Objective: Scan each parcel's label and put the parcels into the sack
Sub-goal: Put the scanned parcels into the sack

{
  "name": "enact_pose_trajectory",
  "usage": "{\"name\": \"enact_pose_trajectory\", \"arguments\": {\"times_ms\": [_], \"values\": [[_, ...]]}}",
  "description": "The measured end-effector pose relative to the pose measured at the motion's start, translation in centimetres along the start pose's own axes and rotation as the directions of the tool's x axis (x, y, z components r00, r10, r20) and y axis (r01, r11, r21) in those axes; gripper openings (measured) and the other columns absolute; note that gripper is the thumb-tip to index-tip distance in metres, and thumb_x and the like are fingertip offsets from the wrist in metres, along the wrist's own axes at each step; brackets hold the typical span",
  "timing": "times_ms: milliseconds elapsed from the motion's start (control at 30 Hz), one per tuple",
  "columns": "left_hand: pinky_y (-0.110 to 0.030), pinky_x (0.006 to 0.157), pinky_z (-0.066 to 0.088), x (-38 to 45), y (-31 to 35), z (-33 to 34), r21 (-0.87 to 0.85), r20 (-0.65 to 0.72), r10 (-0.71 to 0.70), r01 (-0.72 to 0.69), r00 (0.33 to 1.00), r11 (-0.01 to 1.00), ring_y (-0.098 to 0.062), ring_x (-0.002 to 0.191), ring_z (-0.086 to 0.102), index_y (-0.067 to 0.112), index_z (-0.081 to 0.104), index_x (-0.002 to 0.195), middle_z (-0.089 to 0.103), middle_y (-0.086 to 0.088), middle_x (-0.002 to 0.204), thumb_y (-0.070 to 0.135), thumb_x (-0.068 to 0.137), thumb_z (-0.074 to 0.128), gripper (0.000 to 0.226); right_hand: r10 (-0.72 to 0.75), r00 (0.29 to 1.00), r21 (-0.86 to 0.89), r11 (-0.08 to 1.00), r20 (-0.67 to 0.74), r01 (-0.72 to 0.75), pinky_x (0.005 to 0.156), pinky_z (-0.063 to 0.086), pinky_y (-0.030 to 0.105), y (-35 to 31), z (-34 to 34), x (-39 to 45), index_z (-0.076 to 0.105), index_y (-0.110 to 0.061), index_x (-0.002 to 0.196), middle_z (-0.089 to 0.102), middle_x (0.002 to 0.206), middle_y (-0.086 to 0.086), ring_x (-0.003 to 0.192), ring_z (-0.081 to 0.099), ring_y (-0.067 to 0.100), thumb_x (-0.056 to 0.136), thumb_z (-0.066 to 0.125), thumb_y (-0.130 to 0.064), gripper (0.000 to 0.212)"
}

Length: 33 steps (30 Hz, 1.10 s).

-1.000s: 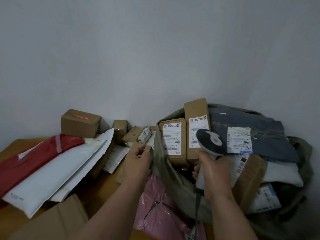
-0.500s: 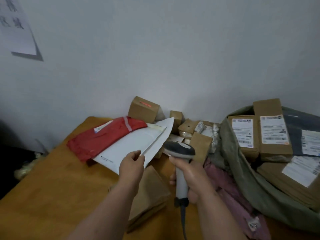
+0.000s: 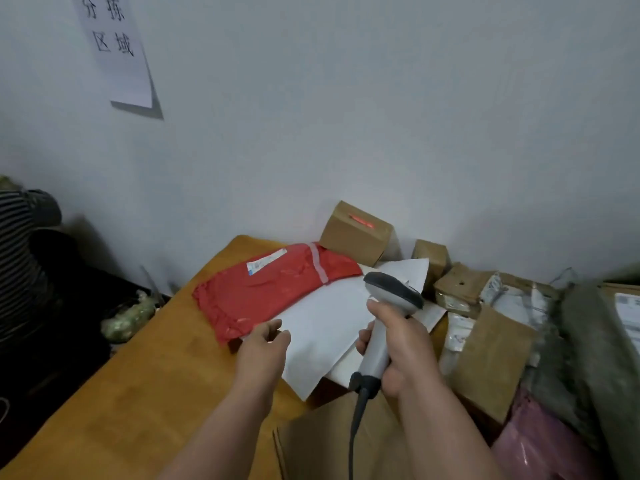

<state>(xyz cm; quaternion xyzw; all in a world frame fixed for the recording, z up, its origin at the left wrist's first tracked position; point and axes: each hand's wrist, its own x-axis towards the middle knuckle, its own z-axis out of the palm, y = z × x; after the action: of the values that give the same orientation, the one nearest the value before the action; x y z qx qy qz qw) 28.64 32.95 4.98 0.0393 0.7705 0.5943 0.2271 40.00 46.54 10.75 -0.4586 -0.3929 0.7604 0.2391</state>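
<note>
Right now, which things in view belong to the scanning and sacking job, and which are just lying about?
Job:
scanner, gripped by right hand
left hand at white mailer
red mailer
brown boxes
grey-green sack

Lying about:
paper sign on the wall
striped cloth far left

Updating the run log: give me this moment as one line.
left hand reaching at white mailer, holding nothing | right hand grips scanner | red mailer on table
</note>
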Motion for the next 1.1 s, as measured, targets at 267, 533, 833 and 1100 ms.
{"name": "enact_pose_trajectory", "arguments": {"times_ms": [267,533,833,1100], "values": [[-0.022,0.084,0.041,12.2,4.6,3.8,0.053,0.136,0.057,-0.065,0.989,0.996,-0.008,0.103,0.056,0.019,0.057,0.137,0.059,0.011,0.116,0.019,0.098,0.058,0.039,-0.129,0.991,0.041,0.991,-0.024,0.13,0.045,0.052,0.026,-6.5,6.9,9.8,0.063,-0.004,0.084,0.056,0.049,0.001,0.043,0.058,0.014,0.086,0.07,-0.005,0.008],[-0.006,0.064,0.037,23.8,8.8,10.1,0.07,0.303,0.183,-0.213,0.935,0.975,0.009,0.086,0.056,0.021,0.06,0.134,0.063,0.021,0.097,0.017,0.095,0.059,0.039,-0.094,0.979,0.038,0.994,-0.18,0.102,0.049,0.055,0.026,-9.2,9.0,20.4,0.063,-0.008,0.097,0.061,0.068,0.006,0.043,0.061,0.014,0.085,0.07,-0.009,0.014],[-0.029,0.112,0.029,30.8,10.2,14.3,0.137,0.362,0.195,-0.259,0.912,0.956,-0.018,0.145,0.033,0.021,0.021,0.158,0.03,0.0,0.161,0.032,0.097,0.059,0.073,-0.115,0.974,-0.148,0.985,-0.193,0.086,0.102,0.05,0.055,-9.6,9.3,28.5,0.069,-0.015,0.104,0.07,0.111,0.011,0.107,0.065,0.032,0.059,0.076,-0.03,0.048],[-0.043,0.107,0.047,32.5,8.7,16.2,-0.01,0.353,0.116,-0.12,0.928,0.993,-0.017,0.119,0.059,0.028,0.056,0.133,0.062,0.002,0.132,0.05,0.091,0.061,0.048,-0.151,0.956,-0.017,0.988,-0.253,0.151,0.092,0.052,0.043,-5.6,7.7,30.6,0.066,-0.019,0.115,0.069,0.108,0.006,0.103,0.064,0.025,0.074,0.078,-0.026,0.044]]}}
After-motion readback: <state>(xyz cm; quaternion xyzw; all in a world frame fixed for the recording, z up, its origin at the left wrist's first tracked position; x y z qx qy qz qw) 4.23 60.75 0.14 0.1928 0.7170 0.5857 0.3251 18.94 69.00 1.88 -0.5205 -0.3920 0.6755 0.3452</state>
